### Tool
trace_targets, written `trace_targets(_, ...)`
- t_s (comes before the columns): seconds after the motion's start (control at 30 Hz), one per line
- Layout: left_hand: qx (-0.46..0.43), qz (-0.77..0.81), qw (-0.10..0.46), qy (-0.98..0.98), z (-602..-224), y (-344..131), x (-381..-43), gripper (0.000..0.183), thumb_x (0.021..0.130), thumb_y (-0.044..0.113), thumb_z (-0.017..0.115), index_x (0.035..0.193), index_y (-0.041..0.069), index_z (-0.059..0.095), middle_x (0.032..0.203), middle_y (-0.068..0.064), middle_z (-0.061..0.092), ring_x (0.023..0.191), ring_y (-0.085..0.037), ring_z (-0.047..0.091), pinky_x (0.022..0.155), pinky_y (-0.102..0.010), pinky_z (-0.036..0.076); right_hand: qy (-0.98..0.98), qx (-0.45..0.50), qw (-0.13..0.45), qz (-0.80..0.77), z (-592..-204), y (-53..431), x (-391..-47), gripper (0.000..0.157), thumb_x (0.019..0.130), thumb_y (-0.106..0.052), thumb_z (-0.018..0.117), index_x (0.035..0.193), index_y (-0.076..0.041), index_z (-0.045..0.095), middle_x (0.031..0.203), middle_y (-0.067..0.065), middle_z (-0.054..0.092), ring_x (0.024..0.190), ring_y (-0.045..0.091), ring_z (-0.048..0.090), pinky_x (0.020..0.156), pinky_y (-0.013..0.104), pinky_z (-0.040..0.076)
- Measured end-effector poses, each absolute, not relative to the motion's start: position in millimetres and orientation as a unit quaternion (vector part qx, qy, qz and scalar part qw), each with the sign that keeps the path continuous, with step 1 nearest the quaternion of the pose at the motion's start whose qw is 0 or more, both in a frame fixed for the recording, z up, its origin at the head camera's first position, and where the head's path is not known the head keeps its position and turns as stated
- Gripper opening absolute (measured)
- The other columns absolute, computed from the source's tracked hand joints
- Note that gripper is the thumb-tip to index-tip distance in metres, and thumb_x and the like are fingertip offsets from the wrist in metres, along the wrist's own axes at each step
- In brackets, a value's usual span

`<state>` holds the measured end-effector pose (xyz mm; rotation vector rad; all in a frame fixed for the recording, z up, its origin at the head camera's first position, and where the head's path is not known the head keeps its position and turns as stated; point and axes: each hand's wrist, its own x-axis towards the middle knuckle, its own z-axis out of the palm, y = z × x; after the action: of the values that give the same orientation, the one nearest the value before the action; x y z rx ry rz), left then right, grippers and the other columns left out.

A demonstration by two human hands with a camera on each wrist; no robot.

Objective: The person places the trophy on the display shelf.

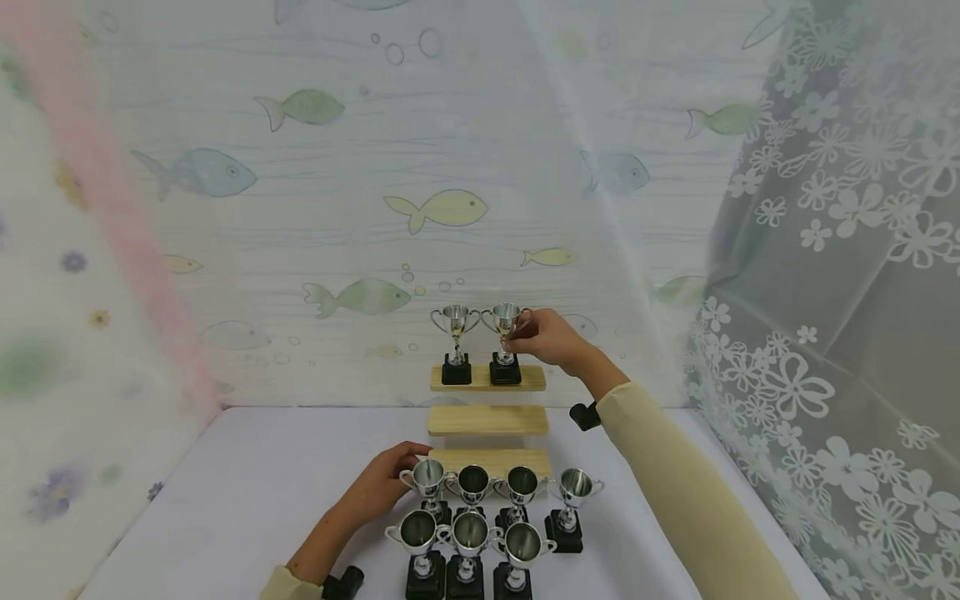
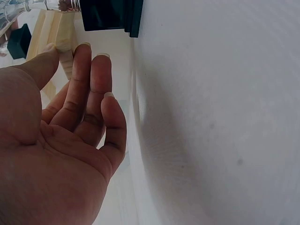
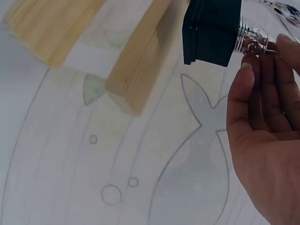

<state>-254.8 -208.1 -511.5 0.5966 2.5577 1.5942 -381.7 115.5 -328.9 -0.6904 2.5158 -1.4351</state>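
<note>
In the head view, my right hand (image 1: 555, 340) pinches the stem of a silver trophy cup (image 1: 506, 321) at the top step of a wooden stand (image 1: 487, 421). Its black base (image 3: 212, 33) is at the top board (image 3: 140, 70); whether it bears fully on it I cannot tell. Another trophy cup (image 1: 456, 325) stands upright to its left on that board. Low on the left, my left hand (image 1: 381, 483) holds the end of the lowest board (image 2: 63, 35) between thumb and fingers, beside a front trophy cup (image 1: 427, 479).
Several more trophy cups (image 1: 470, 533) stand in two rows on the white table (image 1: 225, 517), before the stand. One cup (image 1: 574, 492) is at the right end of the rear row. A fish-patterned curtain (image 1: 480, 167) hangs behind; a flowered sheer (image 1: 825, 333) hangs at right.
</note>
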Motion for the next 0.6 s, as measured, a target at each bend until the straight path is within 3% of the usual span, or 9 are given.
trace_targets(0.23, 0.182, 0.503, 0.034, 0.844, -512, -207, -255, 0.05, 0.093, -0.012, 0.054, 0.142, -0.002, 0.058, 0.108, -0.006, 0.074, 0.097, -0.016, 0.067, 0.08, -0.029, 0.051, 0.834, -0.227, 0.083, -0.497, -333, 107, -383, 0.019, 0.1, -0.008, 0.072, 0.114, 0.004, 0.074, 0.121, 0.017, 0.07, 0.121, 0.034, 0.066, 0.11, 0.055, 0.048)
trace_targets(0.43, 0.179, 0.496, 0.034, 0.849, -513, -206, -254, 0.051, 0.093, -0.012, 0.054, 0.142, 0.0, 0.059, 0.108, -0.005, 0.073, 0.099, -0.017, 0.067, 0.081, -0.029, 0.051, 0.842, -0.217, 0.076, -0.489, -340, 102, -385, 0.019, 0.099, -0.011, 0.073, 0.113, 0.002, 0.075, 0.119, 0.012, 0.068, 0.119, 0.032, 0.064, 0.108, 0.054, 0.049)
trace_targets(0.6, 0.183, 0.495, 0.034, 0.849, -513, -206, -252, 0.052, 0.092, -0.012, 0.052, 0.142, 0.0, 0.059, 0.108, -0.005, 0.073, 0.099, -0.017, 0.067, 0.079, -0.029, 0.05, 0.851, -0.218, 0.067, -0.473, -342, 98, -384, 0.023, 0.1, -0.012, 0.073, 0.117, 0.002, 0.078, 0.124, 0.014, 0.07, 0.128, 0.033, 0.06, 0.11, 0.051, 0.048)
